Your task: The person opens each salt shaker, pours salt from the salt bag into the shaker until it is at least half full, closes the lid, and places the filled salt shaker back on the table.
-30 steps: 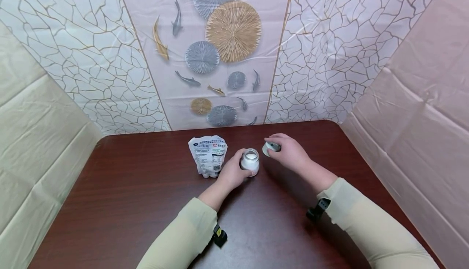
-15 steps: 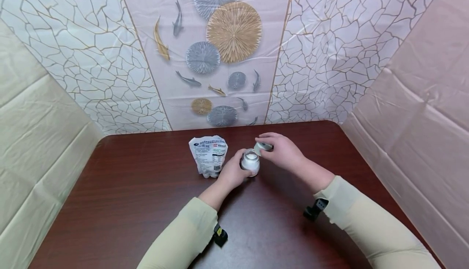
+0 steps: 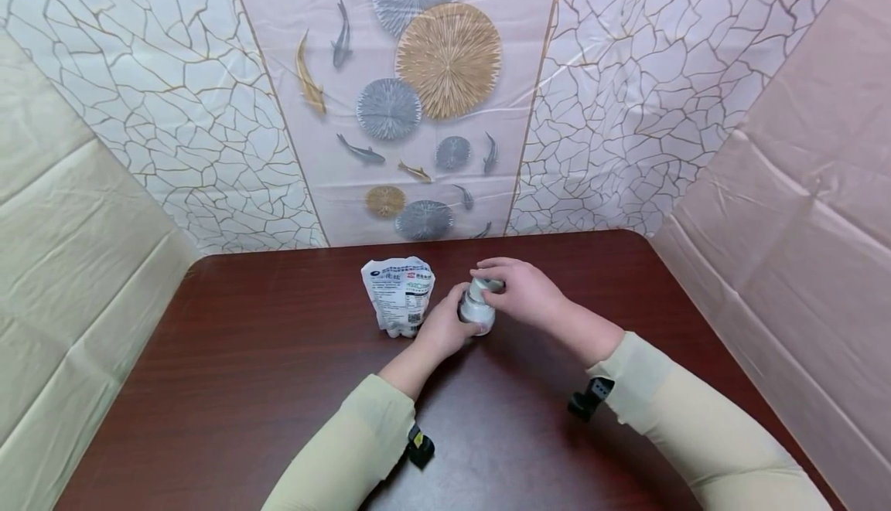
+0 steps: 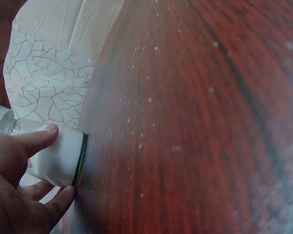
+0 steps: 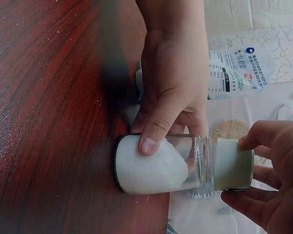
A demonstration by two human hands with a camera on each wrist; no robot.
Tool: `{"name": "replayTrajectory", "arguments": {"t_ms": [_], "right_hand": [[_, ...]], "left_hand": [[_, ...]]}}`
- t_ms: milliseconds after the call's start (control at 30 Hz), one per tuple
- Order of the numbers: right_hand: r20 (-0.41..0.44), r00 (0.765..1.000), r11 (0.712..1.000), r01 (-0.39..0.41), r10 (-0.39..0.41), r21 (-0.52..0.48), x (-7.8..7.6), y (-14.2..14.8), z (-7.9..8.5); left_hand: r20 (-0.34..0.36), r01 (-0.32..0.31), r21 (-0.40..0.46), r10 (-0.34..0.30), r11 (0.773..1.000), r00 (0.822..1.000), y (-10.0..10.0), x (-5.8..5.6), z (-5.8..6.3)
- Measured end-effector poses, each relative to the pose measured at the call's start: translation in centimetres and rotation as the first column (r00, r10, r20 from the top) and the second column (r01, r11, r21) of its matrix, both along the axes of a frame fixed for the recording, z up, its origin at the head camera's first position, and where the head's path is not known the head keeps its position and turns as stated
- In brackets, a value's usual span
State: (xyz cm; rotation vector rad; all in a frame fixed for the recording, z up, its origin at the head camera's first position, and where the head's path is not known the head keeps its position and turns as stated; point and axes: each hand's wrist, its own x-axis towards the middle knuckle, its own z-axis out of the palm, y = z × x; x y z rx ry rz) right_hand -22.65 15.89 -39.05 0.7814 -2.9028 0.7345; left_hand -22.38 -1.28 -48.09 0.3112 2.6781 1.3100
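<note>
A small glass jar (image 5: 154, 168), partly filled with white granules, stands upright on the table. My left hand (image 3: 443, 325) grips the jar around its body, thumb on the near side and fingers behind. In the right wrist view the threaded neck of the jar shows bare. My right hand (image 3: 525, 291) pinches a pale green lid (image 5: 233, 164) between thumb and fingers. The lid is right at the mouth of the jar, lined up with it. In the left wrist view the lid's edge and the jar's neck sit by my left hand (image 4: 19, 180).
A white printed pouch (image 3: 400, 298) stands just left of the jar, close to my left hand. Tiny white grains (image 4: 150, 99) are scattered over the dark red wooden table (image 3: 244, 372). A patterned cloth wall (image 3: 445, 178) rises behind the table's far edge.
My right hand has moved left with the lid, from beside the jar to over its mouth, and the lid has turned level. My left hand keeps holding the jar in place.
</note>
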Motion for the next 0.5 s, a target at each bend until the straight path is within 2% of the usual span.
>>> {"name": "replayTrajectory", "arguments": {"t_ms": [267,500], "right_hand": [[0.001,1.0,0.999,-0.027,0.027,0.036,-0.34,-0.51,-0.24],[0.027,0.999,0.997,-0.037,0.035,0.065,-0.5,-0.82,-0.17]], "left_hand": [[-0.03,0.008,-0.009,-0.008,1.0,1.0,0.03,-0.28,-0.53],[-0.038,0.012,-0.032,-0.013,0.999,0.999,0.03,-0.18,-0.23]]}}
